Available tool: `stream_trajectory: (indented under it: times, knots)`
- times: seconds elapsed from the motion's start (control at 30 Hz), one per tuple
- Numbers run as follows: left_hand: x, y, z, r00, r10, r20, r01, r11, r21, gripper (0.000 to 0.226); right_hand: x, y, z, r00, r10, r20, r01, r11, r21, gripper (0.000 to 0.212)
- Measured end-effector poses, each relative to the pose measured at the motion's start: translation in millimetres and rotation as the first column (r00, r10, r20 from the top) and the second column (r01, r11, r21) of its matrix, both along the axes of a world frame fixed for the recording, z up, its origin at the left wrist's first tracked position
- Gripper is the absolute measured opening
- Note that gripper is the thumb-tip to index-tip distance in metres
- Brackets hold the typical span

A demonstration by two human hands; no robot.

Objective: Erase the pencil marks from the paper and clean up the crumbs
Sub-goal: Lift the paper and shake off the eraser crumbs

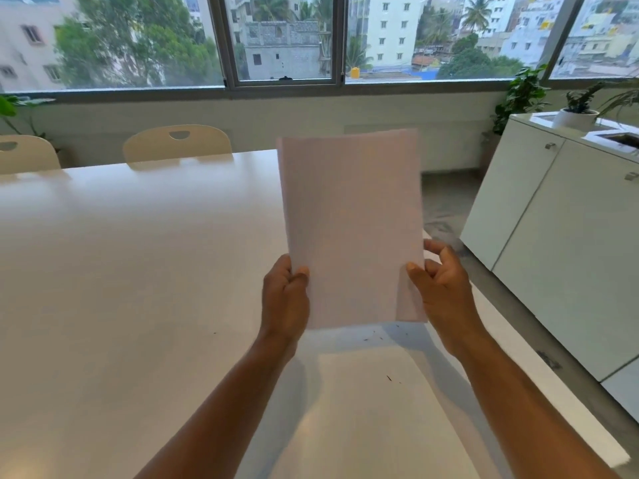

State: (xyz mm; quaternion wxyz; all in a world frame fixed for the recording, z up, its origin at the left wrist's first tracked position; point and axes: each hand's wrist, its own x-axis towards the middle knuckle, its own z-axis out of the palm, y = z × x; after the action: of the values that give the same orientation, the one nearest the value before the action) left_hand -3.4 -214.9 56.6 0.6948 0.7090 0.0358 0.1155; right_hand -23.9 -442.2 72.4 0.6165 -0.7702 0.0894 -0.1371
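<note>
paper sheet [351, 229]: thin white paper, matt, smooth, light glowing faintly through it
bench [121, 271]: white top, smooth, glossy with soft window glare
crumbs [371, 338]: tiny dark dull specks
cabinet [560, 257]: white panels, smooth satin; small metal handles
chair [177, 143]: cream plastic, smooth
window frame [340, 39]: grey metal

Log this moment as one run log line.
left hand and right hand: hold paper upright | crumbs: on table
</note>
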Motion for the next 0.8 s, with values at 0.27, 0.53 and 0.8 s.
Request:
stream_trajectory:
  times: [0.27, 0.53, 0.8]
  knots:
    - [23.8, 99.5, 1.3, 0.962, 0.102, -0.252, -0.104, 0.995, 0.005, 0.022, 44.0, 85.9, -8.0, 0.993, 0.114, 0.032, -0.110, 0.989, -0.101, 0.044]
    - [82.2, 157.2, -21.4, 0.934, 0.228, -0.277, -0.174, 0.963, 0.206, 0.031, 104.5, 152.4, -28.2, 0.990, 0.137, -0.026, -0.139, 0.959, -0.246, 0.045]
    - [97.2, 176.9, -41.6, 0.914, 0.186, -0.361, -0.059, 0.940, 0.336, 0.042, 132.0, 165.5, -60.5, 0.970, 0.150, -0.192, -0.219, 0.880, -0.421, 0.023]
